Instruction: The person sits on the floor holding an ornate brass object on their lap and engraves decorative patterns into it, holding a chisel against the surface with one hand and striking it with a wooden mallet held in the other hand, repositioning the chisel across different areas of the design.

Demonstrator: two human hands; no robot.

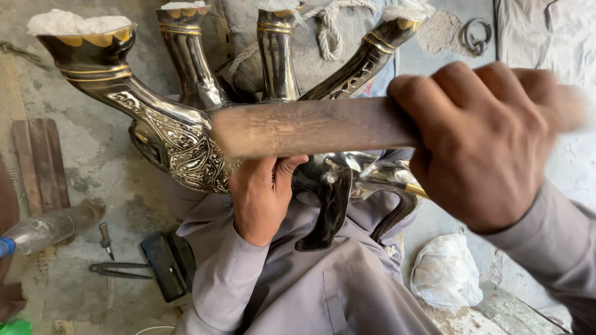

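Gripping: right hand (490,139) closed tight round a wooden stick (310,127), blurred, held level above the work.
Steadying: left hand (261,195) curled shut on the flank of an engraved metal animal figure (180,146), which lies upside down across the person's lap, legs up.
Technique: judged best done with short, light strokes, the left thumb kept clear of the stick's path.
Legs: four gilt-banded hooves (81,37) packed with white filler.
Floor: rough concrete (99,161) with pliers (118,268), a plastic bottle (43,228), a white bag (444,273).
Room: cramped workshop corner; rope (329,28) behind.
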